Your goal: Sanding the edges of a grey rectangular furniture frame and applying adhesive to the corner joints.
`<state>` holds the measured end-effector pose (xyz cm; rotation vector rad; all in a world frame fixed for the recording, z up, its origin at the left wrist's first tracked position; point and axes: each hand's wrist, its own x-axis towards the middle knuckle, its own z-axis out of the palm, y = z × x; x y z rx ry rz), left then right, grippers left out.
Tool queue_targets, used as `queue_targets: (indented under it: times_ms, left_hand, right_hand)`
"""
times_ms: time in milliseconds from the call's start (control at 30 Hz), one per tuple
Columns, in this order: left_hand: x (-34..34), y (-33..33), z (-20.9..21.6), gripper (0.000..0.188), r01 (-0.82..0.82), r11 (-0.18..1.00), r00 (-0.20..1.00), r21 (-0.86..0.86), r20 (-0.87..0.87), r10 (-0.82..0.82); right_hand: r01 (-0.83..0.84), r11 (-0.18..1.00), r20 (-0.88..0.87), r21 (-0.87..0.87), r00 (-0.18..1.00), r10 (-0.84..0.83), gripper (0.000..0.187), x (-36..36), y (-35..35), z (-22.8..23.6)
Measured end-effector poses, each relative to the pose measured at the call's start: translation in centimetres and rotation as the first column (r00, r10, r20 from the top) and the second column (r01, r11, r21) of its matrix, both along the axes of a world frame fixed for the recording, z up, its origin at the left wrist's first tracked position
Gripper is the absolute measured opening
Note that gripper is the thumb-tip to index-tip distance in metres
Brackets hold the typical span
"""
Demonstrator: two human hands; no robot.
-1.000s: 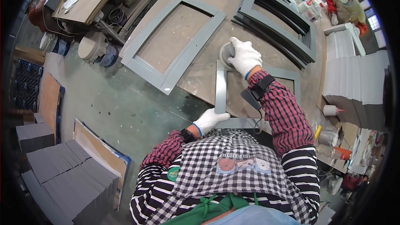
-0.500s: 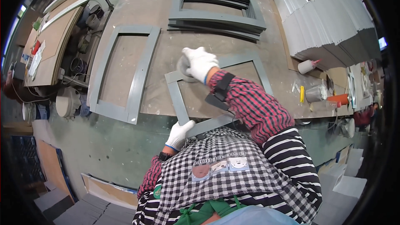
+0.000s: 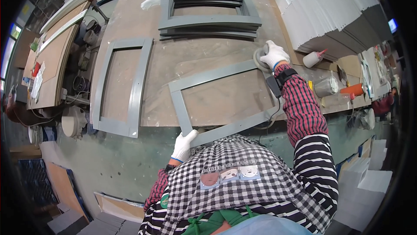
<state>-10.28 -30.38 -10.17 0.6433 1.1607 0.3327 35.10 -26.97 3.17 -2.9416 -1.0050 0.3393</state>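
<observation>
A rectangular grey frame (image 3: 217, 73) lies slanted on the worktable (image 3: 208, 54), its near left corner reaching over the front edge by my apron. Gloved in white, my left hand (image 3: 184, 146) is closed on that corner. My right hand (image 3: 276, 55), also gloved, grips a round power sander (image 3: 261, 57) from above at the frame's far right corner. The sander and my forearm hide part of the frame's right side. A dark box-like part (image 3: 273, 86) hangs under my right wrist, with a cord below it.
Another grey frame (image 3: 135, 91) lies to the left. Several stacked frames (image 3: 208, 21) sit at the back. On the right stand pale panels (image 3: 334, 22), a white squeeze bottle (image 3: 311, 59), a clear cup (image 3: 325, 87) and an orange cylinder (image 3: 354, 90). A bucket (image 3: 73, 121) is left of the table.
My right hand has carried the sander rightward along the frame's far rail, from the far left corner to the far right corner. My left hand keeps its hold. The view has shifted slightly.
</observation>
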Motion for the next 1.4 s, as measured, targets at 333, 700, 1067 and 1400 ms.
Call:
queue_targets:
  times_ms: [333,700,1067,1400]
  left_hand:
    - [0.8,0.1,1.0,0.034,-0.011,1.0,1.0,-0.018,-0.021,0.011]
    - [3.8,-0.2,1.8,0.035,0.01,1.0,0.999,-0.028,0.052,-0.009]
    - [3.6,-0.3,0.6,0.031,-0.044,0.988,0.966,-0.146,0.245,0.079]
    - [3.6,-0.1,0.3,0.031,-0.028,0.998,0.967,-0.055,0.252,0.041]
  right_hand:
    - [0.06,0.997,-0.044,-0.053,0.997,-0.062,0.075,-2.9,-11.8,0.6]
    - [0.101,0.983,-0.033,-0.151,0.994,-0.107,0.077,-9.6,-19.8,0.9]
    - [-0.451,0.887,-0.208,0.101,0.862,0.462,0.061,-18.7,-16.1,0.8]
    - [0.138,0.99,-0.046,0.0,0.989,-0.138,0.076,-3.0,-21.0,-0.2]
